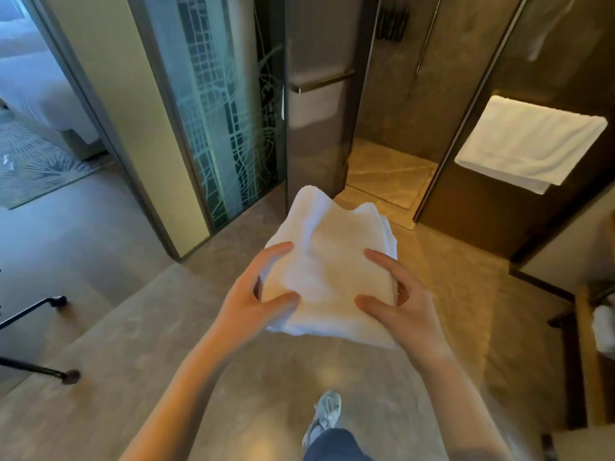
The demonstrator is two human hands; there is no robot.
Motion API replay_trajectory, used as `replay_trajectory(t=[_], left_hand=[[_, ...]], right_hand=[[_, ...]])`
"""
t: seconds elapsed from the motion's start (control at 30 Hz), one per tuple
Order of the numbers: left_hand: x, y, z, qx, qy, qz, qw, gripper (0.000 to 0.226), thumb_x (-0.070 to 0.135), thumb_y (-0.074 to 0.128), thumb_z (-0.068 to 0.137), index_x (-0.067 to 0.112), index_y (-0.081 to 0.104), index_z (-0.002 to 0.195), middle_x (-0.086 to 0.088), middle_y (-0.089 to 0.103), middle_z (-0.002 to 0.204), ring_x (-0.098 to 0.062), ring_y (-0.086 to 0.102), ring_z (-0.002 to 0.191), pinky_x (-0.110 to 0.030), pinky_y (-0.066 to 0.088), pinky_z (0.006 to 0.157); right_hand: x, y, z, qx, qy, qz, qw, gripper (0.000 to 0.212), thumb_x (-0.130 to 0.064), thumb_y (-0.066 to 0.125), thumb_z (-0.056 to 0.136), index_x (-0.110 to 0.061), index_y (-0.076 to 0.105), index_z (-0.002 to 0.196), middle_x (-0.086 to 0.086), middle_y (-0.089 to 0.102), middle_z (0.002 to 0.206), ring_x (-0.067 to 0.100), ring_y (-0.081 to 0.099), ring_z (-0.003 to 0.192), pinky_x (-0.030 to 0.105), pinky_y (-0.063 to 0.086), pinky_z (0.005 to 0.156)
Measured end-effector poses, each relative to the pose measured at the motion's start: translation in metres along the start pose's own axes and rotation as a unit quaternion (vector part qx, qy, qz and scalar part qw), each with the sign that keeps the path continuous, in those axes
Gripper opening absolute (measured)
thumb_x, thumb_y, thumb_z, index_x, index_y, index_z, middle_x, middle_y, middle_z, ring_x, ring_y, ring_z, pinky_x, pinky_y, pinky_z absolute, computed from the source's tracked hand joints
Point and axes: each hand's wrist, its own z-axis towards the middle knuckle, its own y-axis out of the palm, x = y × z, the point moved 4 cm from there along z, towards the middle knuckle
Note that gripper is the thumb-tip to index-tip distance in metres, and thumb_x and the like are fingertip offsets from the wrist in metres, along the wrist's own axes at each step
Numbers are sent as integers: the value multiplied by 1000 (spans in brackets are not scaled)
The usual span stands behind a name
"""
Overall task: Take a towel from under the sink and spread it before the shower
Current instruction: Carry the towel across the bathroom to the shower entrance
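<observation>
Patterned glass panel (213,104) left of centre, bar handle (321,82) on the door, white hanging towel (532,146) at right, grey shoe (324,415) on stone floor (159,327), black stand legs (36,334) at left, carpet (30,164) through doorway.

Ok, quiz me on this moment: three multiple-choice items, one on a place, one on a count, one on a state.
1. Where is the folded towel?
A. Spread on the floor
B. Held up between both hands
C. Hung on the rail

2. How many hands grip it?
A. None
B. One
C. Two

3. What state is the shower door in?
A. Open
B. Shut
C. Taken off

Answers:
1 B, the left hand and right hand hold it above the floor.
2 C, fingers of both hands press on its top.
3 A, the shower floor shows through the gap beside it.
</observation>
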Motion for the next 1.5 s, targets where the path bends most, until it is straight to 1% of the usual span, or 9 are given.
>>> replay_trajectory(t=[0.37,0.43,0.53,0.6,0.7,0.8,1.1,1.33,1.5], left_hand=[[-10,-5,206,-12,-23,15,1000,68,33,68,77,49,41,137,26,51,123,-12,59,101,-48,51,81],[-15,-6,242,-9,-15,11,1000,67,30,68,77,48,43,136,23,53,124,-13,59,102,-42,51,78],[-26,-9,285,-2,-7,10,1000,65,26,69,79,49,44,135,22,56,118,-2,58,86,-15,44,62],[-35,-13,310,-3,-19,7,1000,66,25,68,80,50,43,135,23,56,119,1,57,81,-11,42,60],[-48,-21,350,-15,-30,-7,999,68,24,69,79,49,42,136,25,53,126,-2,59,100,-16,48,67],[-64,-31,398,-31,-24,-14,999,67,22,70,80,49,44,135,28,54,122,0,60,98,-13,48,66],[-89,-74,558,-112,-27,-55,992,66,20,69,75,49,48,131,30,52,128,-1,54,116,-31,54,87],[-97,-78,665,-193,-12,-61,979,69,25,71,73,51,47,132,34,48,127,7,54,109,-20,54,75],[-105,-47,714,-227,-5,-67,971,70,29,72,68,48,48,131,34,49,122,4,55,106,-21,55,74]], right_hand=[[18,-26,203,8,19,30,999,67,2,79,72,-47,66,117,-24,68,110,-2,65,98,15,54,71],[19,-30,239,11,20,17,1000,67,-2,81,71,-49,66,116,-27,66,108,-4,64,95,14,54,70],[26,-30,285,16,23,13,1000,65,0,80,71,-48,67,113,-31,65,102,-7,64,90,12,54,66],[31,-29,310,17,29,6,999,64,2,79,71,-46,68,113,-32,66,100,-7,64,89,12,53,66],[39,-23,346,31,39,-17,999,65,-2,79,71,-51,66,112,-38,62,99,-11,61,89,10,52,65],[46,-15,388,48,38,-33,998,65,-4,80,72,-53,65,113,-41,59,100,-14,59,91,8,50,63],[54,16,517,135,43,-69,988,64,-12,81,74,-56,60,116,-15,61,119,4,61,100,26,60,75],[49,16,584,198,49,-77,976,62,-17,79,75,-58,58,117,-33,54,114,-16,55,97,7,50,62],[56,-10,610,235,61,-91,966,63,-17,79,74,-57,59,117,-23,54,124,-2,58,104,12,54,69]])
